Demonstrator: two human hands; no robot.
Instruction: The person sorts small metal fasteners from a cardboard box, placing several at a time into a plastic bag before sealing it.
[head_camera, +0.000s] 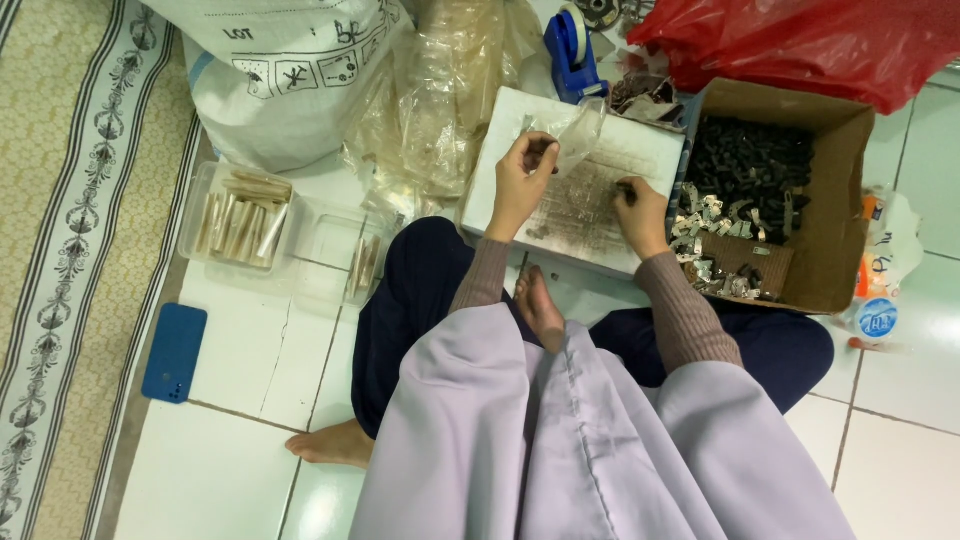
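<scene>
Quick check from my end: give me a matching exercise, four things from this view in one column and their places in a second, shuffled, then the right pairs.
Things:
1. phone
2. tape dispenser
3. clear bag
4. cardboard box

Places:
A. beside the white board, by the right hand
B. held up in the left hand
C. on the floor tiles next to the patterned mat
D. beyond the white board, near the red bag

Pairs: 1-C, 2-D, 3-B, 4-A
</scene>
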